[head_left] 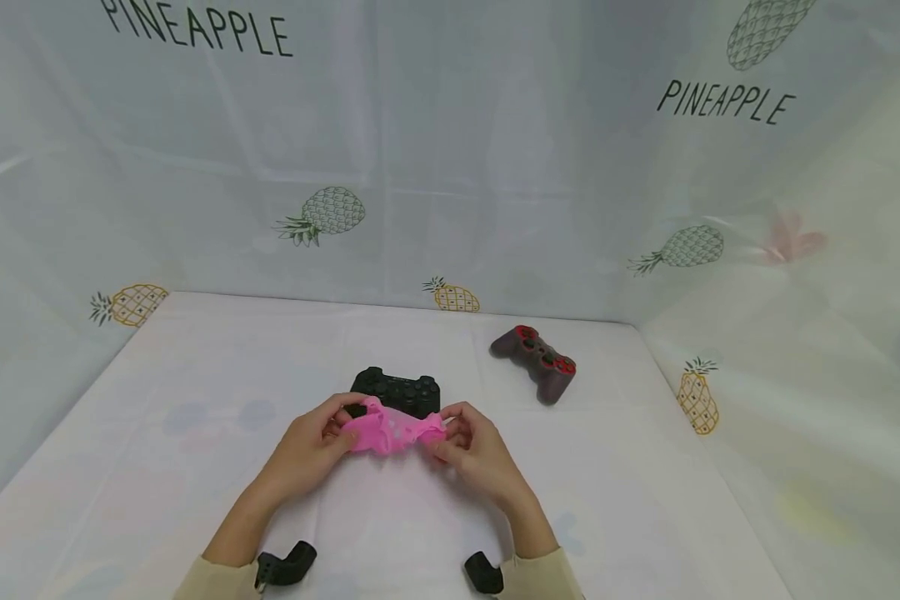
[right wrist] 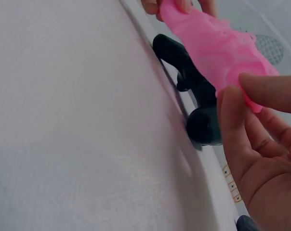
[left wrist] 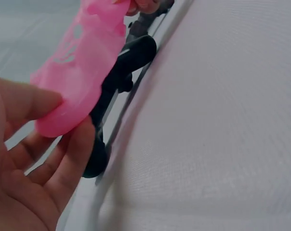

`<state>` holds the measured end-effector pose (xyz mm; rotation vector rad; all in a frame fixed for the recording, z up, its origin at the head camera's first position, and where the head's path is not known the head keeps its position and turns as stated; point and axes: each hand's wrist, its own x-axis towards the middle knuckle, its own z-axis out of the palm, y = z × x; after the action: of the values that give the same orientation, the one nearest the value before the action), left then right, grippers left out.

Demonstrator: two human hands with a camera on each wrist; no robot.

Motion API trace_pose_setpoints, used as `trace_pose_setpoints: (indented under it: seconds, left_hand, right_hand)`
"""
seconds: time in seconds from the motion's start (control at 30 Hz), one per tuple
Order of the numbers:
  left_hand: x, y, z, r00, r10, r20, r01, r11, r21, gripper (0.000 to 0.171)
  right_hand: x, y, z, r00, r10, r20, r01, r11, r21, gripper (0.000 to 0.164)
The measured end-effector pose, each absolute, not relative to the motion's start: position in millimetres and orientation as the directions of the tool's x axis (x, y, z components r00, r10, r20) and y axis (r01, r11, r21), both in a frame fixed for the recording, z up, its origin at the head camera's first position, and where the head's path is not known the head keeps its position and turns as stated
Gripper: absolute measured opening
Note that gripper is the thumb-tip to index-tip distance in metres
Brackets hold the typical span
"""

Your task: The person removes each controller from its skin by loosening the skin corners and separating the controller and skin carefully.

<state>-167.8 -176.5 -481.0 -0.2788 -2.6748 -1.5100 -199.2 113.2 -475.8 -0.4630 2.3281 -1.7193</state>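
Observation:
A soft pink silicone controller cover with cut-out holes is stretched between both hands, raised off the table. My left hand pinches its left end between thumb and fingers. At the other end, my right hand pinches the cover, whose edge looks folded there. Just behind it a black game controller lies on the table, its near part hidden by the cover. In the left wrist view the cover hangs in front of the dark controller; the right wrist view shows its crumpled right end.
A second game controller, dark with red buttons, lies farther back to the right. The white-covered table meets a hanging pineapple-print sheet at the back and sides. Black camera mounts sit at the wrists.

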Motion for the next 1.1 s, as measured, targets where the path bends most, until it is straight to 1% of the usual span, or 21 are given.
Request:
trace_pose_setpoints:
  seconds: [0.13,0.2,0.33,0.5,0.67,0.83,0.93,1.03,1.1]
  left_hand:
    - [-166,-179,-476,-0.984,0.024,0.176,0.165,0.5,0.85,0.044]
    - [-165,-180,-474,-0.982,-0.014,0.189,0.156,0.503,0.85,0.041]
    - [-166,-179,-472,-0.983,-0.018,0.182,0.149,0.497,0.855,0.041]
    - [-167,-176,-474,-0.994,0.047,0.095,0.106,0.44,0.892,0.039]
    - [-166,-173,-476,-0.997,0.072,0.042,0.069,0.429,0.901,0.033]
    - [-167,-169,-480,-0.995,0.088,0.048,0.084,0.47,0.879,0.017]
    - [-168,-168,-482,-0.994,0.098,0.05,0.092,0.484,0.87,0.017]
    - [-168,-169,-483,-0.995,0.085,0.055,0.09,0.5,0.862,0.015]
    - [-168,-170,-483,-0.996,0.066,0.067,0.092,0.504,0.859,0.014]
  right_hand:
    - [-201,112,-477,-0.947,-0.316,0.054,-0.123,0.203,-0.971,0.041]
    - [-201,112,-477,-0.957,-0.283,0.064,-0.117,0.174,-0.978,0.04]
    - [-200,112,-476,-0.968,-0.243,0.068,-0.104,0.139,-0.985,0.035]
    - [-200,111,-477,-0.962,-0.262,0.077,-0.124,0.169,-0.978,0.029]
    - [-201,106,-479,-0.951,-0.297,0.081,-0.141,0.188,-0.972,0.024]
    - [-199,100,-480,-0.948,-0.316,0.045,-0.121,0.225,-0.967,0.019]
    - [-198,99,-481,-0.945,-0.325,0.028,-0.121,0.273,-0.954,0.017]
    - [-197,101,-480,-0.942,-0.333,0.033,-0.146,0.321,-0.936,0.013]
    - [-196,101,-480,-0.944,-0.328,0.038,-0.156,0.34,-0.927,0.014]
